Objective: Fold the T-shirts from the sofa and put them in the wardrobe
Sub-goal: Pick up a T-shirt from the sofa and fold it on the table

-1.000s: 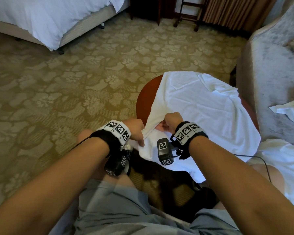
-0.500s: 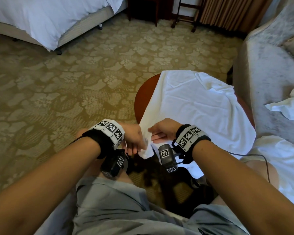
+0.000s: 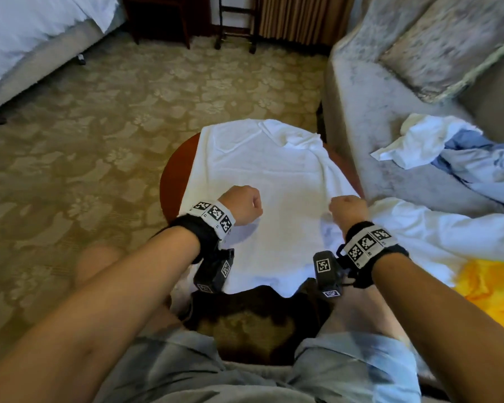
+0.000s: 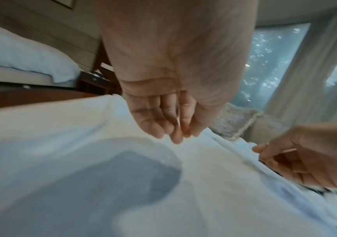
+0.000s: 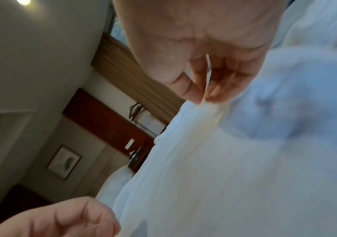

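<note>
A white T-shirt [image 3: 274,175] lies spread flat over a small round wooden table [image 3: 173,175], collar at the far end. My left hand [image 3: 245,203] hovers over the shirt's left-middle; in the left wrist view its fingers [image 4: 169,126] hang loosely curled and hold nothing above the cloth [image 4: 62,128]. My right hand [image 3: 345,209] is at the shirt's right edge. In the right wrist view the thumb and fingers of the right hand [image 5: 204,94] pinch a raised fold of the white fabric [image 5: 224,176].
A grey sofa [image 3: 390,97] stands right of the table with a crumpled white garment [image 3: 419,141] and a blue one [image 3: 477,158] on it. Another white garment [image 3: 425,225] and a yellow one [image 3: 495,286] lie nearer me. A bed [image 3: 26,33] is far left on patterned carpet.
Both hands left the near-left hem and moved forward and apart. The left hand let go of the cloth; the right now pinches the right edge. The shirt lies flatter.
</note>
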Motion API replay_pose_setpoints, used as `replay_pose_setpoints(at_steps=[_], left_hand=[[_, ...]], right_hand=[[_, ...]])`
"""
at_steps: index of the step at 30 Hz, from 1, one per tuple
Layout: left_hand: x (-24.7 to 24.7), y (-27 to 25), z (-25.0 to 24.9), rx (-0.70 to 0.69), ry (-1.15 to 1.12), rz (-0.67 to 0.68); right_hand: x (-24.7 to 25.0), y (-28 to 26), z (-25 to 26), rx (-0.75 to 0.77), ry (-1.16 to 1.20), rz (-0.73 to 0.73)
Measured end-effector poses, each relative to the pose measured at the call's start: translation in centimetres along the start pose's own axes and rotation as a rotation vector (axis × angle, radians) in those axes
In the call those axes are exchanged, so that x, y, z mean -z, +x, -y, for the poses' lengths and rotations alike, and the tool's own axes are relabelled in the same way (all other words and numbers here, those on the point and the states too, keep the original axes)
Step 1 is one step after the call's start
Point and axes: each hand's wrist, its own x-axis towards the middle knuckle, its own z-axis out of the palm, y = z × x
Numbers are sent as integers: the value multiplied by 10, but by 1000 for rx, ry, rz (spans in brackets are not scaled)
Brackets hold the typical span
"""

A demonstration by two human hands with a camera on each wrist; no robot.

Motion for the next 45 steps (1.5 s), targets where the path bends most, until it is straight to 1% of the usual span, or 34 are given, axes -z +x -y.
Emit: replay_pose_setpoints(at_steps=[1, 3, 4, 6, 9, 12, 13, 15, 17, 20, 23, 25, 27, 30, 32, 33, 34, 35, 36, 37, 38, 39, 40, 42, 43, 44, 45], left_hand=[[-9, 10, -13, -39, 39, 11], [-29, 29, -39, -82, 168, 21], [-38, 37, -50, -98, 241, 21], [-55, 50, -69, -156, 323, 32], [-73, 64, -90, -250, 374, 106], [-83, 72, -103, -275, 384, 194], [-85, 75, -105, -276, 381, 208], [-89, 79, -105, -275, 363, 208], [-94, 81, -103, -265, 331, 206], [-97, 80, -98, -239, 288, 204], [-97, 81, -95, -221, 284, 216], [-98, 82, -96, -211, 275, 226], [-100, 83, -99, -215, 307, 227], [-102, 84, -100, -227, 382, 228], [-103, 84, -99, -209, 398, 234], [-101, 83, -100, -208, 385, 222], [-99, 81, -102, -220, 347, 176], [-95, 78, -105, -245, 273, 83], [-92, 77, -109, -263, 147, -48], [-90, 77, -114, -245, -12, -178], [-86, 76, -120, -180, -192, -264], [-83, 76, -127, -60, -401, -270], [-80, 76, -132, 81, -648, -185], [-78, 75, -140, 339, -1147, 110], [-76, 75, -141, 409, -1320, 226], [-76, 74, -141, 446, -1436, 272], [-78, 74, -140, 452, -1472, 267]], right_hand=[[12, 7, -12, -35, -14, -77], [28, 17, -37, -111, 7, -154], [31, 23, -47, -150, 35, -138], [32, 31, -63, -170, 93, -75], [31, 28, -70, -128, 167, 22], [33, 32, -70, -162, 214, -31], [34, 35, -70, -175, 206, -25], [38, 35, -66, -205, 178, 13], [40, 35, -63, -249, 246, 9], [41, 34, -62, -271, 384, 6], [43, 32, -62, -214, 349, 19], [44, 29, -64, -165, 333, -54], [41, 27, -69, -98, 304, -159], [38, 20, -73, 26, 161, -255], [40, 16, -70, 124, 134, -324], [42, 15, -66, 184, 131, -336], [45, 14, -62, 247, 124, -335], [47, 13, -58, 311, 114, -327], [50, 12, -53, 376, 100, -315], [52, 10, -49, 444, 82, -306], [54, 9, -46, 503, 61, -298], [55, 6, -43, 550, 37, -283], [56, 3, -41, 589, 8, -258], [55, -3, -38, 642, -69, -155], [54, -5, -37, 647, -120, -77], [52, -8, -36, 640, -175, 6], [49, -10, -36, 623, -220, 76]])
